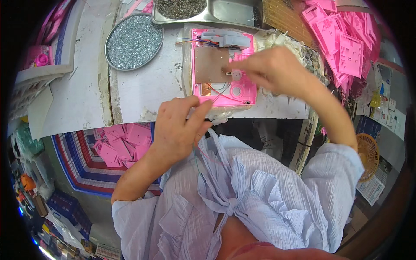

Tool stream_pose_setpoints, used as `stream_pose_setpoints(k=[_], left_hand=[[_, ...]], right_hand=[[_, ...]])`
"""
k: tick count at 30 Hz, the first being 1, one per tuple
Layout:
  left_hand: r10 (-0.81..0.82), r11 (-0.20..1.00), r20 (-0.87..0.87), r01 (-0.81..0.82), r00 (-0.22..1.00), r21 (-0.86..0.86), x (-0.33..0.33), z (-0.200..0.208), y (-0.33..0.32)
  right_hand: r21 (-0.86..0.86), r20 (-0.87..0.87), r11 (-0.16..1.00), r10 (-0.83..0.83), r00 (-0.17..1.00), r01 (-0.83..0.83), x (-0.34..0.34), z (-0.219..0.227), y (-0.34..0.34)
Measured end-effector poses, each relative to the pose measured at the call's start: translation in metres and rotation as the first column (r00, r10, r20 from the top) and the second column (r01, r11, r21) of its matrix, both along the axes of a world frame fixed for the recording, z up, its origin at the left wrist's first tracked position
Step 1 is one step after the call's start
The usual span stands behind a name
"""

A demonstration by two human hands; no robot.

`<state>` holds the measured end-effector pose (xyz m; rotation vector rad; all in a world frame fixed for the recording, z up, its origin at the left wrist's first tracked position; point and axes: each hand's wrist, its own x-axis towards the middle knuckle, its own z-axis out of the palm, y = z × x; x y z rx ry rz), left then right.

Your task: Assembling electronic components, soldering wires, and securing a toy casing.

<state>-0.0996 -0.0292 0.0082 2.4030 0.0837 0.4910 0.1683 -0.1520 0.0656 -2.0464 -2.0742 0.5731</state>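
Observation:
A pink plastic housing [221, 102] lies open side up at the table's front edge, on clear plastic film. Over its inside lies a flat brown board [211, 65]; a grey plastic part [229, 41] with coloured wires sits along the far side. My left hand [180, 123] is at the near left corner, thumb and forefinger closed on thin wires; a red and a green wire hang below it. My right hand [277, 71] reaches in from the right, fingertips at the board's right edge beside a small pale round part [237, 75]. Motion blurs its fingers, and their grip is unclear.
A round tray [134, 42] of small silvery screws stands left of the housing. Behind is a metal tray [225, 12] with small dark parts. Pink moulded pieces [350, 54] pile at the right; more pink pieces [117, 147] fill a striped container below the table's left edge.

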Motion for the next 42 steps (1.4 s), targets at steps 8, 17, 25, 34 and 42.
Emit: stream_pose_setpoints(k=[8, 17, 25, 34, 42], left_hand=[[0.022, 0.999, -0.120, -0.017, 0.993, 0.049, 0.000, -0.011, 0.016], [-0.075, 0.992, -0.196, 0.094, 0.978, 0.089, -0.033, -0.044, -0.014], [-0.318, 0.922, -0.208, 0.251, 0.925, -0.294, -0.006, 0.004, 0.031], [-0.304, 0.943, 0.060, 0.309, 0.951, -0.125, 0.018, -0.032, 0.050], [-0.378, 0.913, -0.035, 0.366, 0.925, -0.183, 0.032, -0.026, 0.055]], right_hand=[[0.325, 0.032, 0.937, -0.142, 0.989, 0.124, -0.074, -0.044, -0.041], [0.439, -0.090, 0.880, -0.159, 0.983, 0.182, -0.117, -0.057, -0.014], [0.474, -0.007, 0.848, -0.266, 0.964, 0.237, -0.120, -0.073, -0.010], [0.053, -0.445, 0.886, -0.392, 0.805, 0.460, 0.023, -0.013, -0.035], [0.798, -0.026, 0.488, -0.557, 0.830, 0.352, 0.296, 0.035, 0.104]])
